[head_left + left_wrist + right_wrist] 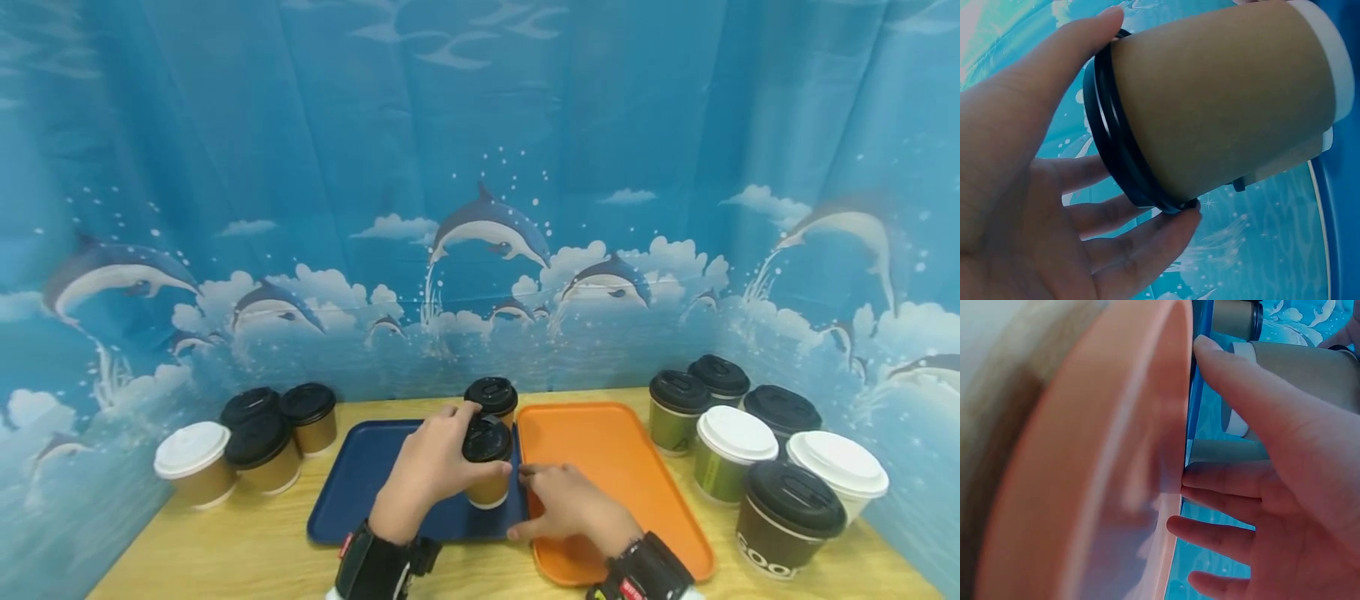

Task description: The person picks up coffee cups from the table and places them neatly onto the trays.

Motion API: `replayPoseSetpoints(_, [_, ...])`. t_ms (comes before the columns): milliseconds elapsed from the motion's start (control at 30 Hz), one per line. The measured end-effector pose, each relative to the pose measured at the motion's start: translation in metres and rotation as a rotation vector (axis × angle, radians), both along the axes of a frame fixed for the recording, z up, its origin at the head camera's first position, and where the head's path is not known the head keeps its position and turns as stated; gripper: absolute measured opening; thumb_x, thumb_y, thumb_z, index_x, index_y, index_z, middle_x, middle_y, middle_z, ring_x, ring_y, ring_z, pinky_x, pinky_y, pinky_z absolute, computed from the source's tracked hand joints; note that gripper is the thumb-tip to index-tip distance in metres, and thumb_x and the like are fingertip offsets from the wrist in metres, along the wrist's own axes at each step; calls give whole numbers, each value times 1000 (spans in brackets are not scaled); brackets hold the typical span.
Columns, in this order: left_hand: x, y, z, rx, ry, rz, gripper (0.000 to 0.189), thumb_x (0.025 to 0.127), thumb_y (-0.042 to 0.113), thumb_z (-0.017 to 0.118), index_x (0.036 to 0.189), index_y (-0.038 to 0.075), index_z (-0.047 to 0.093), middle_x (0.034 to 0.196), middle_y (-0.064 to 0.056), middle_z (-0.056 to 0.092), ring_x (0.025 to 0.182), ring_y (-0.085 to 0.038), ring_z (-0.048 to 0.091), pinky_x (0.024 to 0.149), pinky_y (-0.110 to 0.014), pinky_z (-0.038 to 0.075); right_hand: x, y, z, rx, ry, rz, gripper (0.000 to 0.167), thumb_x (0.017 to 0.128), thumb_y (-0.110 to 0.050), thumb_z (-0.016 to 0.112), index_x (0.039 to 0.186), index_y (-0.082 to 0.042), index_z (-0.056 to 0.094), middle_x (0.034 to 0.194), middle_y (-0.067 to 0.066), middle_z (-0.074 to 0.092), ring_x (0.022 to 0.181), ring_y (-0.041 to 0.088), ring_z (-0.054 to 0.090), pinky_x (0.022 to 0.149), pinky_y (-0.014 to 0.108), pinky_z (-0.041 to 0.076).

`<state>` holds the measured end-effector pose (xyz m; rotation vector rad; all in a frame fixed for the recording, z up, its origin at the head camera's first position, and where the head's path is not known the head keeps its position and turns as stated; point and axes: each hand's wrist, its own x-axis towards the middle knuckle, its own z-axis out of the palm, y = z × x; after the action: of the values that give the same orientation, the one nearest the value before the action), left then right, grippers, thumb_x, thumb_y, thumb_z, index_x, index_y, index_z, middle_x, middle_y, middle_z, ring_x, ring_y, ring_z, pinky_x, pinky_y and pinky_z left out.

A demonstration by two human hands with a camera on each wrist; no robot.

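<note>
A kraft-brown paper coffee cup [1229,94] with a black lid stands upright over the right part of the blue tray [360,467]; whether its base touches the tray I cannot tell. My left hand [431,458] grips it round the lid, thumb on one side and fingertips on the other in the left wrist view. Just behind it is a second black-lidded brown cup [492,395], partly hidden. My right hand [573,500], fingers spread and holding nothing, hovers over the left edge of the orange tray [615,450], beside the gripped cup.
At the left of the wooden table [187,550] stand several brown cups, one with a white lid [192,450]. Several green, white and dark cups cluster at the right, including a dark cup [783,521] with white lettering. A dolphin-print curtain [480,167] hangs behind.
</note>
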<state>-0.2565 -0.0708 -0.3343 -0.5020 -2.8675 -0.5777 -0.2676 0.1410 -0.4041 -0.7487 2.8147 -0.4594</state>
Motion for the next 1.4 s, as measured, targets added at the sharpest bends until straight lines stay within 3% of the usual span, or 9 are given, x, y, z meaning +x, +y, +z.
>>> replayPoseSetpoints(233, [-16,-14,2,8,75,100,88,75,63,82,142,13,54,129,-17,61,109,-35,65,78,-51,58,-3,3,5,-1,-24,-1,78,84,-56,77,140,-5,60,146,14,56,134,37,52,111,57,37])
replayPoseSetpoints(467, [-40,-41,-8,-23,131,196,84,77,55,84,140,9,55,126,-21,60,109,-40,62,79,-54,56,0,-1,2,11,-8,7,77,82,-58,78,137,-6,63,146,12,56,134,35,52,110,57,38])
replayPoseSetpoints(667, [-64,-50,-13,-26,124,208,79,79,49,85,140,7,55,128,-24,59,112,-43,60,82,-57,55,-4,2,-3,4,-10,26,82,82,-64,75,138,-6,63,146,14,56,133,36,53,107,59,40])
replayPoseSetpoints(900, [-80,-50,-18,-45,109,191,82,80,48,85,142,5,52,128,-25,59,113,-44,60,84,-58,55,-7,2,-3,-2,-22,8,81,80,-64,76,137,-8,64,146,12,56,133,35,53,108,58,40])
replayPoseSetpoints(1033, [-86,-49,-20,-72,90,192,85,80,50,84,143,4,50,129,-25,58,113,-43,60,85,-57,55,-14,3,-14,-3,-22,13,83,79,-66,76,138,-10,63,146,11,56,133,34,54,108,57,40])
replayPoseSetpoints(1233, [-91,-47,-21,-79,70,192,86,81,50,83,144,3,49,130,-26,58,113,-43,61,85,-56,54,-38,13,-50,-35,-14,16,96,71,-85,65,141,-19,61,149,4,55,135,29,53,111,55,38])
replayPoseSetpoints(1300, [-91,-46,-21,-84,62,193,86,81,50,83,144,2,49,130,-26,58,114,-43,61,85,-56,54,-41,14,-54,-31,-9,21,97,70,-86,63,142,-20,61,149,3,54,135,29,53,110,55,38])
replayPoseSetpoints(1400, [-91,-45,-22,-88,45,190,87,81,49,83,145,0,48,130,-27,58,114,-44,61,86,-57,54,-38,13,-48,-12,-10,37,94,74,-82,65,143,-18,60,150,6,54,135,31,53,109,57,39])
